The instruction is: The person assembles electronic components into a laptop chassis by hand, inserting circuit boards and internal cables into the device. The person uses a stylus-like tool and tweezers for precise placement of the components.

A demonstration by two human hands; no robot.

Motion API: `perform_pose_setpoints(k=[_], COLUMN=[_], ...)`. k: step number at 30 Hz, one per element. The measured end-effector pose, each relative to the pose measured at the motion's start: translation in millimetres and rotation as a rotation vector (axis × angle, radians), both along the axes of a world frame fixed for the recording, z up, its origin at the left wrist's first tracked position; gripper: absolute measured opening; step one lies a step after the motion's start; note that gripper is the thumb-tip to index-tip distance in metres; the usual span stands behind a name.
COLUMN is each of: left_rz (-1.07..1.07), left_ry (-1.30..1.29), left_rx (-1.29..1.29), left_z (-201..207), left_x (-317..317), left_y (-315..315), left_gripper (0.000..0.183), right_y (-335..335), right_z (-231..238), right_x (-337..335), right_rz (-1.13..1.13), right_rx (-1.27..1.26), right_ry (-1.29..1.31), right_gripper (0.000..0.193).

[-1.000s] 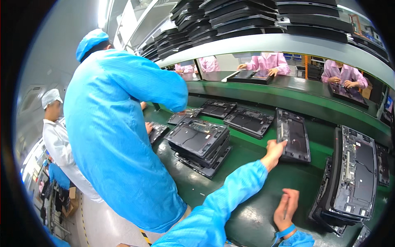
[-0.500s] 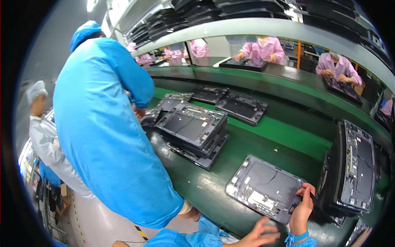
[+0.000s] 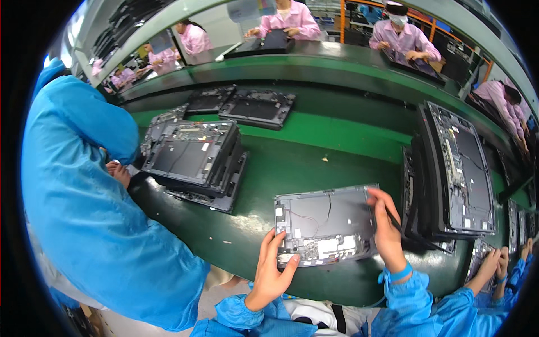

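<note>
A grey flat panel chassis [image 3: 328,222] with thin wires and small boards lies open side up on the green belt [image 3: 314,163], right in front of me. My left hand [image 3: 271,272] grips its near left corner, fingers along the edge and thumb on the lower rim. My right hand [image 3: 387,230] is closed on its right edge. A thin dark rod shows by those fingers; I cannot tell whether it is held.
A stack of dark panels [image 3: 193,157] sits left of centre, and more stand leaning at the right [image 3: 455,168]. A person in a blue coat [image 3: 84,213] works close at my left. Another person's hands [image 3: 494,264] are at the lower right. People in pink [image 3: 404,39] sit across.
The grey panel has come from the far side of the belt to right in front of me. Both my hands now hold its edges.
</note>
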State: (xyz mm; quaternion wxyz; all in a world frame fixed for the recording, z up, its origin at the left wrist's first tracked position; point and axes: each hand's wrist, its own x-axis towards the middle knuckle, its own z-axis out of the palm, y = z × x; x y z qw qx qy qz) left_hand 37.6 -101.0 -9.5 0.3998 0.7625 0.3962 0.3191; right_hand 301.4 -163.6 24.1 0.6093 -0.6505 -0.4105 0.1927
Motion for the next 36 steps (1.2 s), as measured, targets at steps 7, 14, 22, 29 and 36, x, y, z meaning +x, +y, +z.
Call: perform_pose_setpoints(k=[7, 14, 22, 29, 36], left_rz=[0.044, -0.28, -0.317, -0.445, -0.473], left_ry=[0.24, 0.221, 0.199, 0.346, 0.531], left_rx=[0.413, 0.426, 0.4, 0.247, 0.251], left_z=[8, 21, 20, 37, 47], left_x=[4, 20, 18, 25, 33], left_y=[8, 42, 46, 69, 83], left_gripper=[0.041, 0.01, 0.014, 0.017, 0.014], right_y=[0, -8, -7, -6, -6], right_z=[-8, -22, -22, -19, -26], right_x=[-34, -67, -81, -91, -88], right_rz=[0.153, 0.352, 0.167, 0.077, 0.057], right_rx=[-0.029, -0.018, 0.014, -0.09, -0.087], right_ry=[-0.142, -0.331, -0.747, -0.568, -0.352], right_gripper=[0.022, 0.021, 0.019, 0.016, 0.012])
